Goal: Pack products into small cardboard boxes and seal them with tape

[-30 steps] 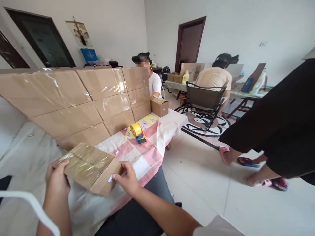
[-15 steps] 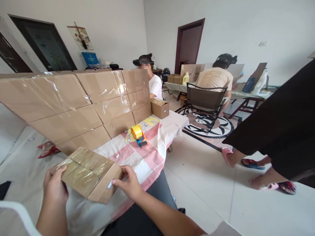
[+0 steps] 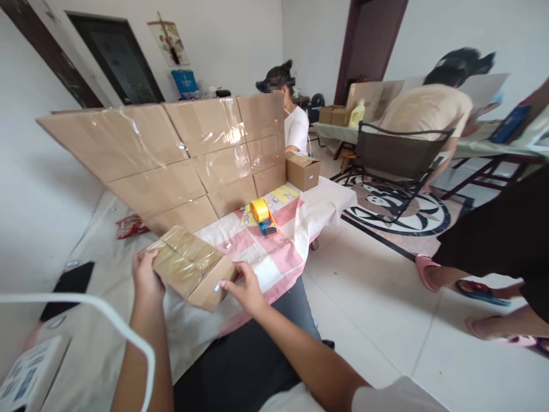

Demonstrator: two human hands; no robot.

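Note:
A brown cardboard box [image 3: 189, 260], its top covered with shiny clear tape, is held between both hands over the near side of the table. My left hand [image 3: 148, 273] grips its left end, the thumb on top. At the right end, my right hand [image 3: 245, 286] closes on the side face, its thumb by a small white label [image 3: 218, 286]. Beyond the box, a tape dispenser [image 3: 265, 216] with a yellow roll rests on the pink and white cloth [image 3: 274, 260]. Behind it rises a stack of taped cardboard boxes [image 3: 193, 151].
A single box [image 3: 302, 170] stands right of the stack. A red packet [image 3: 130, 226] lies to the left. A white curved cable or bar [image 3: 115, 320] crosses the lower left. One person [image 3: 295, 126] sits behind the stack, another bends over by a chair [image 3: 398, 163]; someone in black stands at right.
The camera view has swung left, so the scene appears shifted to the right. Both hands keep hold of the box, with little visible change in their grip.

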